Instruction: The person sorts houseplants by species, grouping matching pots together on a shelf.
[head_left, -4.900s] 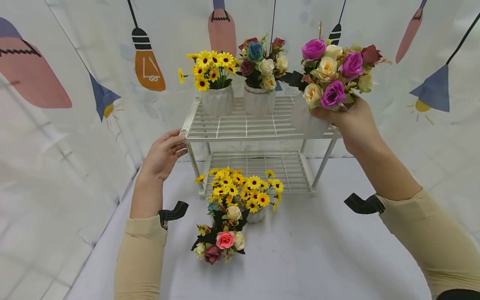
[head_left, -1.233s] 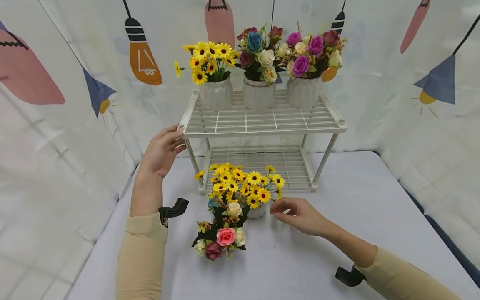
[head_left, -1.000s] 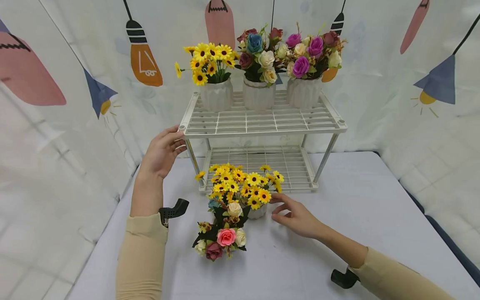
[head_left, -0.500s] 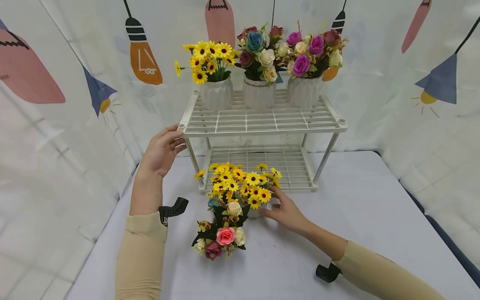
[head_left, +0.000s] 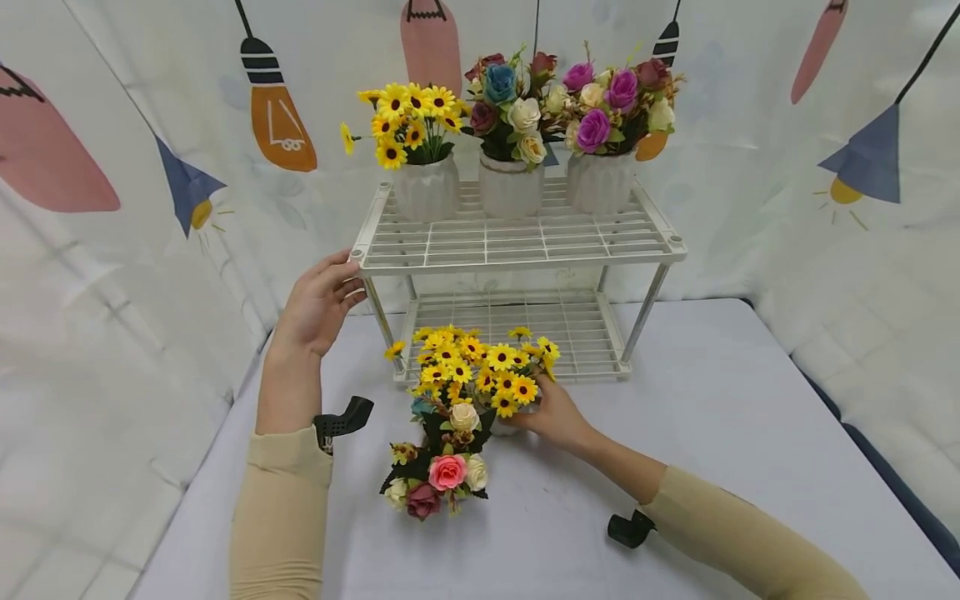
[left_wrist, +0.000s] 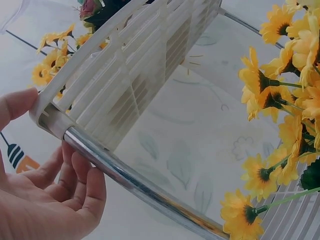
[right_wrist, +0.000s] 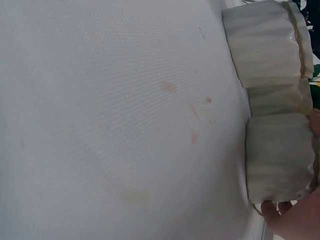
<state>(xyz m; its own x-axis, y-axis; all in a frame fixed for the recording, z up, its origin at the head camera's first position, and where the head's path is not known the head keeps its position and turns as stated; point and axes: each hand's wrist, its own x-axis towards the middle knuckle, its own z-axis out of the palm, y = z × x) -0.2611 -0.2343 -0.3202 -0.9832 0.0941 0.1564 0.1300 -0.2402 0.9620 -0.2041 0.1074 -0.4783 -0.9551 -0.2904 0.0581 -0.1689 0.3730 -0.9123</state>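
My left hand (head_left: 313, 304) grips the front left corner of a white two-tier wire rack (head_left: 517, 268); in the left wrist view the thumb lies at the corner and the curled fingers (left_wrist: 82, 185) sit by the metal post (left_wrist: 145, 175). On the table, my right hand (head_left: 553, 412) holds a white pot (right_wrist: 280, 155) of yellow daisies (head_left: 523, 389) around its upper part. The pot stands on the cloth in the right wrist view. Beside it are another bunch of yellow daisies (head_left: 446, 352) and, nearer, a pot (right_wrist: 267, 45) with pink and cream roses (head_left: 447, 472).
Along the rack's top tier stand three white pots: yellow daisies (head_left: 412, 125), mixed roses with a blue one (head_left: 499, 83), and purple roses (head_left: 622, 90). The lower tier (head_left: 585, 321) lies behind the table flowers. A white cloth (head_left: 720, 392) covers the table; a printed curtain hangs behind.
The purple rose pot, earlier in my right hand, now stands on the top tier. My right hand has come down to the daisy pot and taken hold. My left hand stays on the rack.
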